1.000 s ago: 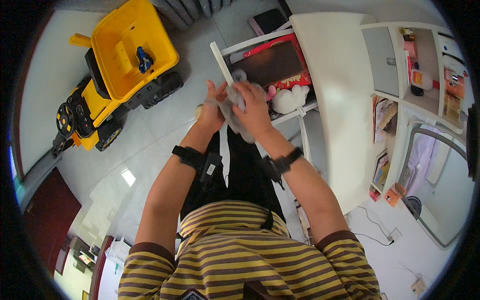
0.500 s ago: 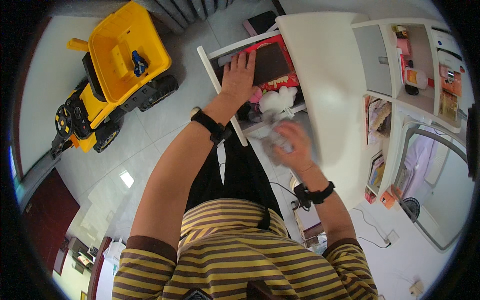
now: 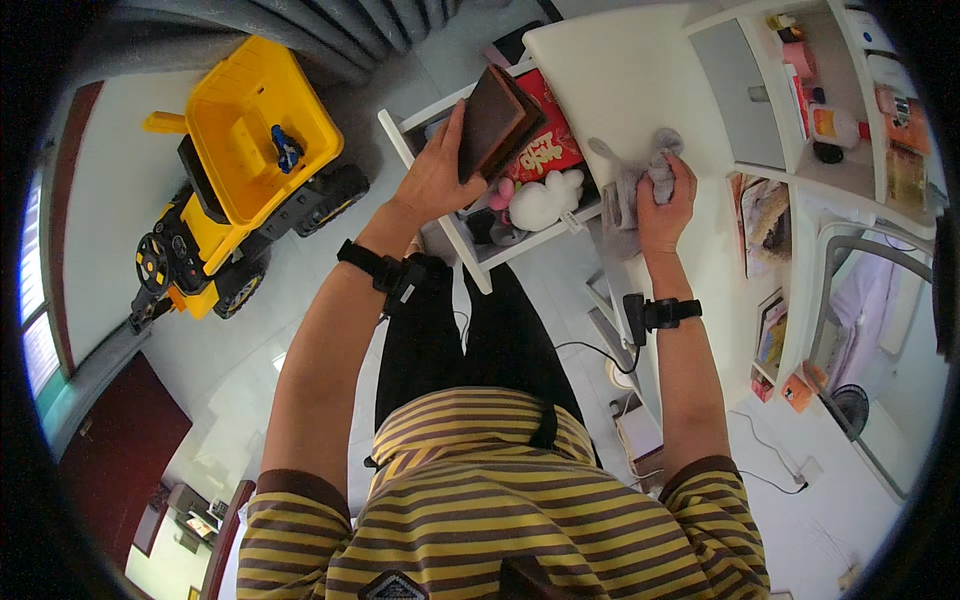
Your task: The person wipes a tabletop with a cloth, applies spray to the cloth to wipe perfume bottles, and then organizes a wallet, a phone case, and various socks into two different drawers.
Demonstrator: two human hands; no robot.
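My left hand [image 3: 432,178] grips a dark brown leather-like notebook [image 3: 492,118] by its near left edge. The notebook is tilted up over the open white drawer [image 3: 455,235]. In the drawer lie a red packet [image 3: 548,143], a white fluffy plush piece [image 3: 546,200] and a small pink thing [image 3: 502,193]. My right hand [image 3: 668,212] is closed around a grey, fuzzy plush thing [image 3: 628,195] with long floppy parts. It is over the edge of the white desktop [image 3: 660,90], right of the drawer; its full shape is partly hidden by my fingers.
A yellow toy dump truck [image 3: 265,120] with a small blue figure [image 3: 286,148] in its bed stands on the tiled floor at left. White shelves [image 3: 790,185] with bottles and boxes rise at right. A black cable [image 3: 595,358] runs from my right wrist strap.
My right hand has moved right with the grey plush thing, from the drawer's side to the desktop. My left hand, earlier resting flat on the notebook, has lifted and tilted it.
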